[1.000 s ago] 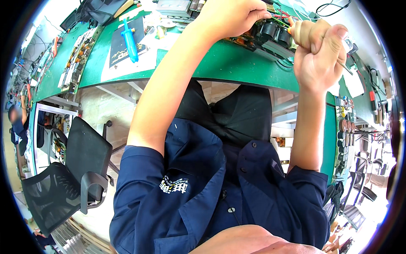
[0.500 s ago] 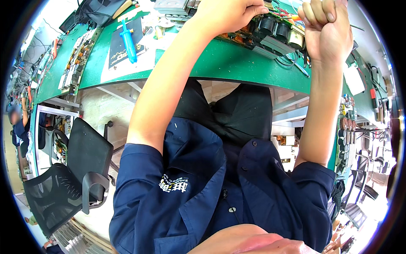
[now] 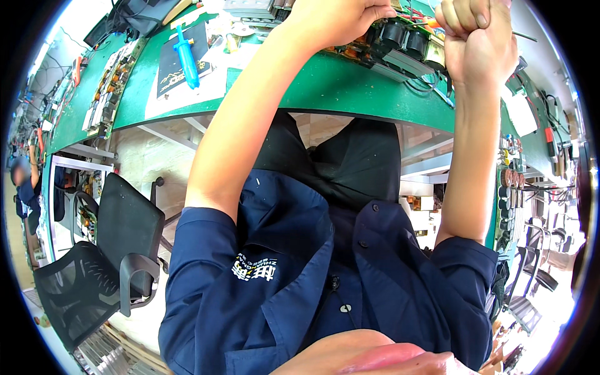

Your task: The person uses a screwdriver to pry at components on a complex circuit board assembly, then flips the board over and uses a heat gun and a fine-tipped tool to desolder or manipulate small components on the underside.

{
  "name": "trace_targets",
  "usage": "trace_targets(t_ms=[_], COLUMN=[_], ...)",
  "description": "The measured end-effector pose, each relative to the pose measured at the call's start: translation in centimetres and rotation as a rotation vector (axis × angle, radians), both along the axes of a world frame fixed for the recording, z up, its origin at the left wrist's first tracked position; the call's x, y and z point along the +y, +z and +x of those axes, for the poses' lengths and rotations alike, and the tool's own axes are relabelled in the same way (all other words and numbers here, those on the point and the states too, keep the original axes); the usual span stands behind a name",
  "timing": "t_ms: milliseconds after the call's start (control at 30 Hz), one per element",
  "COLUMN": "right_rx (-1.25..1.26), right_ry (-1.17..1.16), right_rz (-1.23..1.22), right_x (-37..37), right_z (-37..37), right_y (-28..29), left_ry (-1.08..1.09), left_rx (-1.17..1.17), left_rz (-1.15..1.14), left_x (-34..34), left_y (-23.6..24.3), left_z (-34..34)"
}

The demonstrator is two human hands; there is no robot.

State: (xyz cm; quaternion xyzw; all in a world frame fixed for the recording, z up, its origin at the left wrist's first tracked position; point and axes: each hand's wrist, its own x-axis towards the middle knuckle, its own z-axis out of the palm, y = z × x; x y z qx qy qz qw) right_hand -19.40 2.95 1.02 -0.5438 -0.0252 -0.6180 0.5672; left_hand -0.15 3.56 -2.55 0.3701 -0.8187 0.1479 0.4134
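Note:
My left hand [image 3: 340, 22] is at the upper middle, fingers closed in a pinch beside a circuit board assembly [image 3: 403, 62]. What those fingers hold, if anything, is hidden at the top edge. My right hand [image 3: 478, 47] is closed in a fist at the board's right side, gripping a thin rod-like tool [image 3: 524, 36] whose dark end juts out to the right. A thin shaft and an orange part show on the fist's left, over the board. Black round capacitors [image 3: 394, 34], coils and a grey metal heat sink are visible on the assembly.
On the green bench [image 3: 300, 94], a blue syringe-like tube [image 3: 187, 59] lies on a black booklet. Long circuit boards [image 3: 112, 84] stand farther left. A black mesh chair [image 3: 125, 219] is at my left, and another person [image 3: 26, 187] is at the far left edge.
The whole view has shifted slightly. My right hand has moved a little left and up with the tool still in it. My left hand stays nearly in place.

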Motion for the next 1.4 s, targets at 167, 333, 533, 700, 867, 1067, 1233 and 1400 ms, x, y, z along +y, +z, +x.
trace_targets(t_ms=[167, 333, 533, 700, 867, 1067, 1233, 1400], right_rx=[0.078, 0.086, 0.020, 0.194, 0.217, 0.207, 0.195, 0.174], right_ry=[-0.340, -0.259, -0.268, -0.220, -0.327, -0.303, -0.327, -0.350], right_rz=[-0.017, -0.003, 0.016, -0.143, -0.154, -0.187, -0.231, -0.247], right_x=[1.8, 1.3, 2.3, 2.6, 2.8, 2.9, 3.1, 3.3], right_z=[1.8, 1.1, 1.3, 0.2, 0.4, 0.0, 0.0, 0.1], right_y=[0.1, -0.3, -1.0, -1.0, -1.4, -2.1, -3.0, -3.1], left_ry=[0.022, 0.023, 0.016, 0.016, 0.015, 0.023, 0.030, 0.029], left_rx=[-0.004, -0.016, -0.013, -0.006, -0.004, -0.018, -0.018, -0.019], left_rz=[-0.005, 0.014, -0.009, -0.009, 0.006, 0.025, 0.021, 0.019], left_x=[0.2, 0.1, 0.4, 0.1, -0.2, 0.0, 0.2, 0.1], left_y=[-0.5, -0.2, -0.1, -0.2, -0.2, -0.1, -0.1, -0.1], left_z=[0.5, 0.4, 0.4, 0.5, 0.5, 0.4, 0.5, 0.4])
